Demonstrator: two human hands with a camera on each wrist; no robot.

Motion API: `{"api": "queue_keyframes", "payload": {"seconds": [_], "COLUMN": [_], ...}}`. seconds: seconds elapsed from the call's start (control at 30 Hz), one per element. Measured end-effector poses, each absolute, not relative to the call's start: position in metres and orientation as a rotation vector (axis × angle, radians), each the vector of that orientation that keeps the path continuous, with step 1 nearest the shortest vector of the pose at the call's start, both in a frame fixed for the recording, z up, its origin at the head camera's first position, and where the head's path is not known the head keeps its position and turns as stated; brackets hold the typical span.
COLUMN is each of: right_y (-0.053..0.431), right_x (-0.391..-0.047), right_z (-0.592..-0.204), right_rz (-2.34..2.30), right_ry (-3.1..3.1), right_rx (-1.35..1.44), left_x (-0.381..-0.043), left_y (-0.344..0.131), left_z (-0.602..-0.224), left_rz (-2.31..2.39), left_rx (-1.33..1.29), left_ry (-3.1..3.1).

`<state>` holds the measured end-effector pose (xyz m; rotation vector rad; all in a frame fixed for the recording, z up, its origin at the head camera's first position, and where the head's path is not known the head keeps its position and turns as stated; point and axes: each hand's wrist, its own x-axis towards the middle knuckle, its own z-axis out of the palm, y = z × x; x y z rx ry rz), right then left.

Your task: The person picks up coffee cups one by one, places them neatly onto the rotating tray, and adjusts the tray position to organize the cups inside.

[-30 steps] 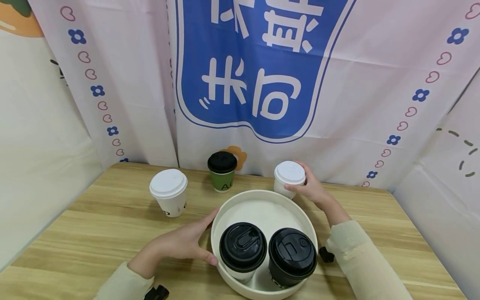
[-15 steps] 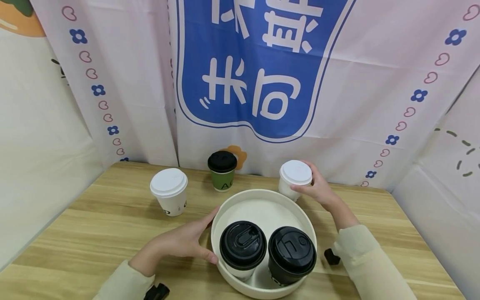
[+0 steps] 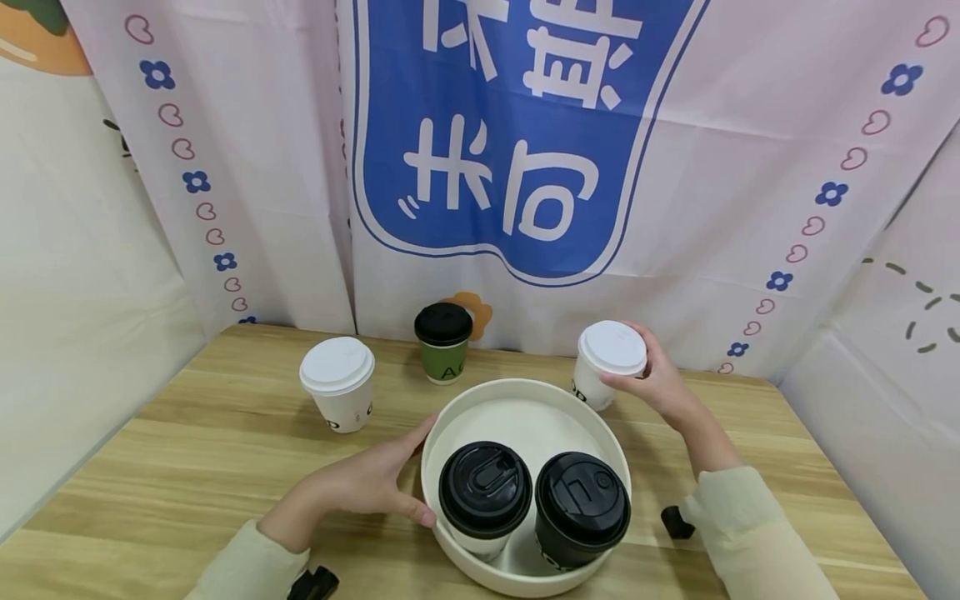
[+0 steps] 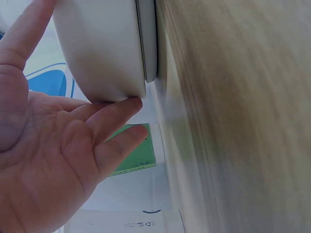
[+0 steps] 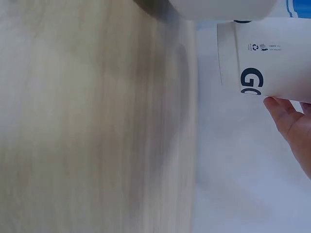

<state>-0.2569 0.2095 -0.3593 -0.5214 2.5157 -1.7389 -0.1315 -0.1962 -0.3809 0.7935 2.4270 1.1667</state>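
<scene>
My right hand point(image 3: 663, 390) grips a white paper cup with a white lid point(image 3: 611, 350), just behind the right side of a round cream tray point(image 3: 525, 390). In the right wrist view the cup's base point(image 5: 228, 58) shows a gap from the wooden tabletop. Inside the tray stand a white cup with a black lid point(image 3: 486, 490) and a black cup with a black lid point(image 3: 583, 500), side by side at the near side. My left hand point(image 3: 360, 483) touches the tray's left wall, thumb and fingers spread; the left wrist view shows its fingertips against the outer wall point(image 4: 104, 53).
On the wooden table point(image 3: 195, 450), another white lidded cup point(image 3: 339, 379) stands left of the tray. A green cup with a black lid point(image 3: 444, 343) is near the back edge. Behind the table hangs a printed curtain point(image 3: 487, 167).
My right hand has moved the white cup to the right along the tray's far side, and more of its lettering shows. The left hand and tray have hardly moved.
</scene>
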Motion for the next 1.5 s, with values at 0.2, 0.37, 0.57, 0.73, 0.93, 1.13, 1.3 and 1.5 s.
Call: {"api": "queue_keyframes", "payload": {"seconds": [0.2,0.37,0.57,0.73,0.93,1.13,1.3,1.5], "right_y": [0.220,0.229,0.239,0.243,0.246,0.249,0.255,0.262], "right_x": [-0.246,-0.239,-0.231,-0.226,-0.220,-0.214,-0.209,-0.203], "right_z": [-0.357,-0.357,-0.362,-0.363,-0.362,-0.361,-0.360,-0.361], "right_rz": [-1.771,-1.773,-1.772,-1.788,-1.749,-1.787,-1.817,-1.824], "right_ry": [2.513,2.520,2.520,2.501,2.528,2.518,2.514,2.524], "right_rx": [-0.547,-0.583,-0.645,-0.696,-0.698,-0.710,-0.699,-0.664], "left_x": [-0.131,-0.130,-0.130,-0.130,-0.131,-0.131,-0.133,-0.137], "left_y": [-0.196,-0.196,-0.196,-0.196,-0.196,-0.196,-0.197,-0.199], "left_z": [-0.381,-0.381,-0.382,-0.382,-0.381,-0.381,-0.382,-0.383], "left_rz": [1.152,1.147,1.142,1.167,1.173,1.179,1.180,1.156], "left_rx": [0.785,0.778,0.781,0.810,0.828,0.820,0.823,0.848], "left_ry": [2.441,2.450,2.456,2.446,2.443,2.429,2.416,2.425]}}
